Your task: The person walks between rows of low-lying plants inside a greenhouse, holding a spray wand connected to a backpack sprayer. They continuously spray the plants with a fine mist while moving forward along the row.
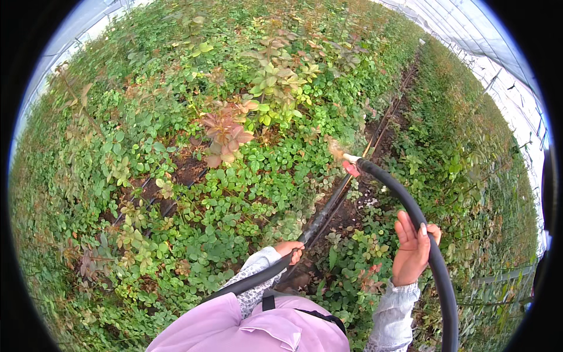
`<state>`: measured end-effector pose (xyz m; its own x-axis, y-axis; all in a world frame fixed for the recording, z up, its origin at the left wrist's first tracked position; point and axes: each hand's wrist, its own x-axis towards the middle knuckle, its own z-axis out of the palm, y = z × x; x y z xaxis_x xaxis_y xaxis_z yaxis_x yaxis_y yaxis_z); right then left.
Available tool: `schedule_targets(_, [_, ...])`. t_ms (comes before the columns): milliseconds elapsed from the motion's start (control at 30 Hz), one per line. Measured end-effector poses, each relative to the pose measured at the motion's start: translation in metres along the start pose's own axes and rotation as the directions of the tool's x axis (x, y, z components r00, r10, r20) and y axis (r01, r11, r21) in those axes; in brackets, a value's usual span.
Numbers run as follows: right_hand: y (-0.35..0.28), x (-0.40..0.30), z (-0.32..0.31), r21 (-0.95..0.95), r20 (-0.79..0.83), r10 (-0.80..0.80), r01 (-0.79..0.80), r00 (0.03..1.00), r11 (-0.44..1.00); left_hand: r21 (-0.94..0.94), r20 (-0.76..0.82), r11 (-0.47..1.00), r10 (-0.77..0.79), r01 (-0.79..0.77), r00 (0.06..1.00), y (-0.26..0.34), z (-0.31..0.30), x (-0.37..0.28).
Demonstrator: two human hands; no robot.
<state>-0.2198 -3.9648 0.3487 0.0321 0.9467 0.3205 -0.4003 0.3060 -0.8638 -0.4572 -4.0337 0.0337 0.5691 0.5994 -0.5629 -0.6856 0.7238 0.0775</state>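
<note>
My left hand (290, 251) is closed around a black hose (259, 276) that passes over my left forearm at the lower middle. Beyond that hand the dark line carries on up the soil path, and I cannot tell where the hose ends. At the right, my right hand (412, 248) holds a second stretch of black hose (398, 189) loosely, thumb against it and some fingers stretched out. This stretch arches up and left to a white tip (352, 157) with a pinkish-red piece (351, 169) beside it. A blurred brownish plume (335, 148) shows at the tip.
Dense leafy plants (255, 176), apparently rose bushes, grow on both sides of a narrow soil path (382, 127). Thin dark irrigation lines (149, 203) lie among the left plants. Translucent greenhouse sheeting (479, 31) rises at the upper right.
</note>
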Motion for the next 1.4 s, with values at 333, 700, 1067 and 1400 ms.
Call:
schedule_targets(333, [0.091, -0.152, 0.136, 0.258, 0.381, 0.534, -0.642, 0.754, 0.722, -0.158, -0.062, 0.987, -0.023, 0.013, 0.998, -0.068, -0.123, -0.196])
schedule_targets(700, [0.093, -0.061, 0.13, 0.262, -0.007, 0.127, -0.121, 0.992, 0.957, -0.276, -0.203, 0.96, -0.094, 0.035, 0.975, -0.05, -0.194, -0.198])
schedule_targets(1067, [0.105, -0.057, 0.118, 0.353, -0.047, 0.124, -0.1, 0.991, 0.93, -0.257, -0.188, 0.964, -0.115, 0.064, 0.975, -0.027, -0.206, -0.204])
schedule_targets(1400, [0.118, -0.077, 0.128, 0.479, 0.02, 0.251, -0.229, 0.968, 0.847, -0.203, -0.237, 0.977, -0.107, 0.058, 0.966, -0.021, -0.194, -0.201])
